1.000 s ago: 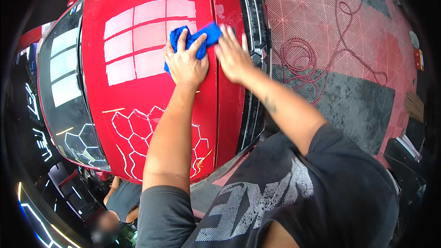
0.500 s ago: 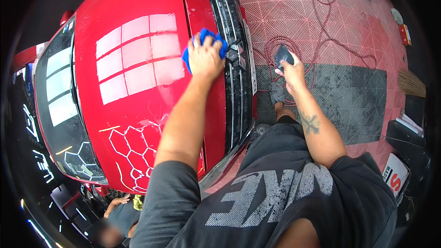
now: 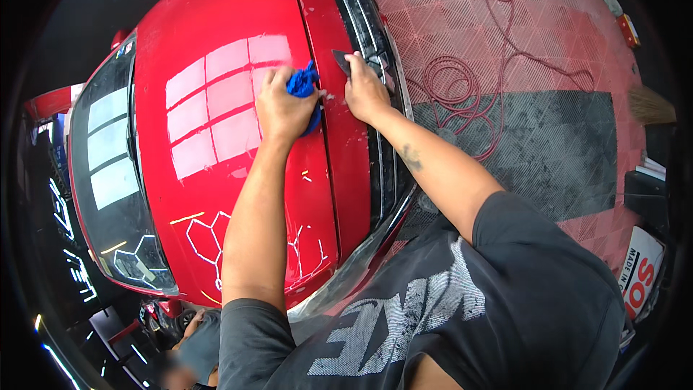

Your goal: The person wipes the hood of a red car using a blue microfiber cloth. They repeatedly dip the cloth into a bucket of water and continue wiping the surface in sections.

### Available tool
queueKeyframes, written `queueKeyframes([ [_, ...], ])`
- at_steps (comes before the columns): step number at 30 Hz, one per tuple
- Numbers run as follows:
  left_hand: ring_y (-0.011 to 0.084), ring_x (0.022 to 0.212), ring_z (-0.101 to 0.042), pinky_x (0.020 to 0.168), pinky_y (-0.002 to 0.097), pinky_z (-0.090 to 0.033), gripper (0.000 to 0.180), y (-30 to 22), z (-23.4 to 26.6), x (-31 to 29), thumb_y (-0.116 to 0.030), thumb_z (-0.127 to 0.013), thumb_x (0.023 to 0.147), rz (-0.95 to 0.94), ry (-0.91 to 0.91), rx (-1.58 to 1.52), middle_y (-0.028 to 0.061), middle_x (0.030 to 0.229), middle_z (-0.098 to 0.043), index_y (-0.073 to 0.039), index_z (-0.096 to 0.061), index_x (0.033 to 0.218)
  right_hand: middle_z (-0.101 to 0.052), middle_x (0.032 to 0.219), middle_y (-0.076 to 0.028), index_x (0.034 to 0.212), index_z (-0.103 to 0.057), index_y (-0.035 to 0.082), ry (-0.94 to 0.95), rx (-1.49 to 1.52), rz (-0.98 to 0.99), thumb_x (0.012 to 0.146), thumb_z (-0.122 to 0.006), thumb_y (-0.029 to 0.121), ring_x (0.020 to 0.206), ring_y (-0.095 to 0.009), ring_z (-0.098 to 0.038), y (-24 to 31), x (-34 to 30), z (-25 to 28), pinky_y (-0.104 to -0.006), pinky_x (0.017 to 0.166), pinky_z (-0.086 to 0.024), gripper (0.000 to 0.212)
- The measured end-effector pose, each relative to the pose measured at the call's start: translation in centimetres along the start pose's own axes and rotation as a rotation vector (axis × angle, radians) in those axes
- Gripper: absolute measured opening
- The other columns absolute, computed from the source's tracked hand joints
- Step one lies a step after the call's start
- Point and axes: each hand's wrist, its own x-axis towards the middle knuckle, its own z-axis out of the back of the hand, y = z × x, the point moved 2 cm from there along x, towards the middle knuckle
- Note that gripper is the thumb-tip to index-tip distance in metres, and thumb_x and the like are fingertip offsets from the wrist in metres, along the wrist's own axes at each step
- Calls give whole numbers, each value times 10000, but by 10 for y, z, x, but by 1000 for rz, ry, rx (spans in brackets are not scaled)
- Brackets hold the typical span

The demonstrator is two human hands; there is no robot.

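Note:
My left hand (image 3: 286,111) is closed round a bunched blue cloth (image 3: 303,79), on the front part of the shiny red car hood (image 3: 216,7). Part of the cloth sticks out beyond the fingers; the rest is under the palm. Just right of it, my right hand (image 3: 368,94) grips a thin dark piece (image 3: 341,62), flat and pointed at one corner like a squeegee. That hand is over the red strip between the hood gap and the black grille (image 3: 377,173); whether the piece touches the paint I cannot tell. Small pale marks show on the paint near the cloth.
A coiled red hose (image 3: 462,90) lies on the red and grey tiled floor (image 3: 556,137) to the right. A broom head (image 3: 650,107) and a white printed box (image 3: 641,267) stand at the far right. Another person (image 3: 198,350) is low at the left, beside the car.
My right hand has swung left from above the floor to the car's front with the dark piece. My left hand has drawn back a little on the hood, bunching the blue cloth tighter.

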Motion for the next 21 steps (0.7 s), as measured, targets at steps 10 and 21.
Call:
queueKeyframes([
  [10, 475, 1266, -606, 1106, 580, -483, 391, 102, 2, 6, -369, -844, 868, -147, -128, 333, 150, 1409, -662, -190, -769, 1208, -136, 1824, -212, 1730, -203, 6, 246, -243, 81, 1157, -432, 401, 1674, -400, -190, 10, -141, -12, -564, 1332, -214, 733],
  [21, 485, 1290, -583, 1113, 582, -476, 415, 89, -6, 16, -396, -826, 855, -121, -86, 386, 157, 1405, -675, -198, -773, 1217, -155, 1812, -246, 1720, -204, -31, 351, -271, 45, 1150, -445, 330, 1688, -391, -152, 17, -124, 4, -568, 1336, -168, 716],
])
